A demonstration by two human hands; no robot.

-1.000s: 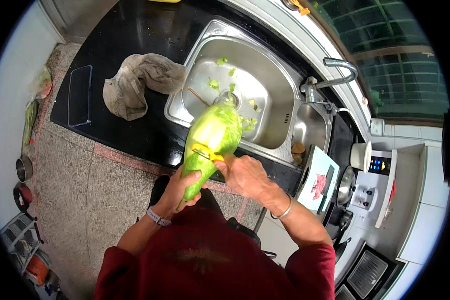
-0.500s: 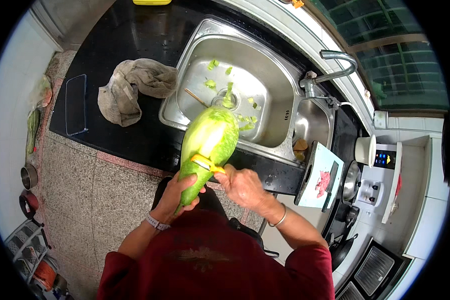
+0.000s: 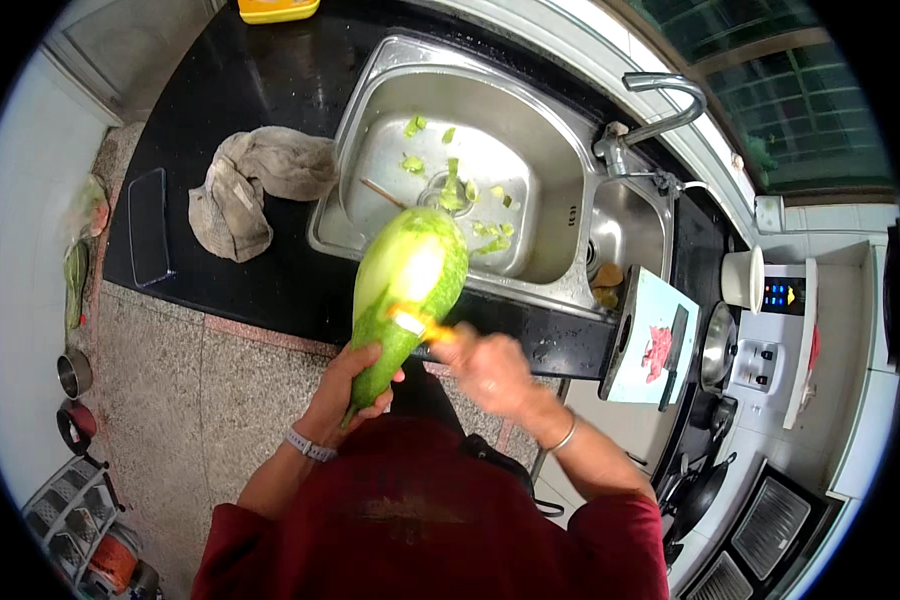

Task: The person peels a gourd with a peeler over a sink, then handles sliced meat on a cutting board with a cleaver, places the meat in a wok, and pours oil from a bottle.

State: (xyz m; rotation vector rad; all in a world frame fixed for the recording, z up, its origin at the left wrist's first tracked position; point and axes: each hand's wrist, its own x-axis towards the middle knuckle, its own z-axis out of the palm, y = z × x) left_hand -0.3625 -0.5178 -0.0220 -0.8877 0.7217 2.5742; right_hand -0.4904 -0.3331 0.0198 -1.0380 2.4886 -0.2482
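Note:
A large green gourd (image 3: 410, 265) tilts over the sink's near edge, its wide end toward the basin. Pale peeled flesh shows on the upper part, while the narrow stem end keeps darker green skin. My left hand (image 3: 347, 385) is wrapped round that narrow end from below. In my right hand (image 3: 492, 375), slightly blurred, is a yellow-orange vegetable peeler (image 3: 420, 324), its head against the gourd's side. Green peelings (image 3: 452, 185) lie around the drain of the steel sink (image 3: 560, 225).
A grey-brown cloth (image 3: 232, 205) and a dark phone-shaped frame (image 3: 150, 228) lie on the black counter (image 3: 270, 85). Right of the sink are a tap (image 3: 670, 125) and a cutting board (image 3: 625, 370) with chopped pink meat (image 3: 658, 350) and a knife (image 3: 675, 355).
The peeler has stayed on the gourd near its neck, and my right hand has shifted slightly right and become blurred. The whole view has shifted a little.

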